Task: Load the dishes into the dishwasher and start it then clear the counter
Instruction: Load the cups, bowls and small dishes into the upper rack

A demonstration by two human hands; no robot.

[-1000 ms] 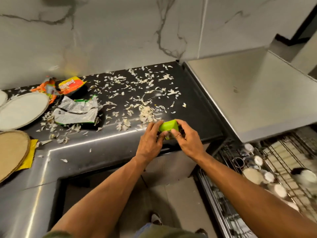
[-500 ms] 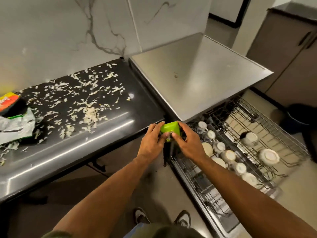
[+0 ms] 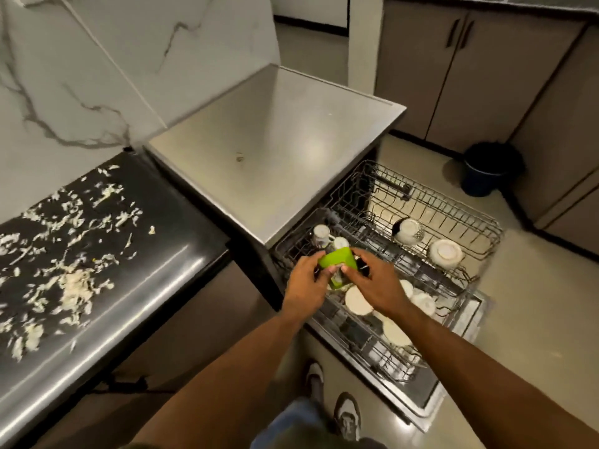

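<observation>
Above the dishwasher's pulled-out upper rack [image 3: 453, 202], both hands grip a green container [image 3: 337, 261] between them; left hand [image 3: 306, 285] clamps its left side, right hand [image 3: 376, 286] its right; upturned white cups [image 3: 445, 252] sit in that rack; left of the rack, the black counter [image 3: 168, 228] bears pale scraps [image 3: 73, 286]; beyond the rack stands a dark bin [image 3: 486, 170].

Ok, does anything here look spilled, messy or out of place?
Yes. Pale shredded scraps are strewn over the dark counter left of the dishwasher. Otherwise nothing stands out: cups sit upturned in the pulled-out rack.
</observation>
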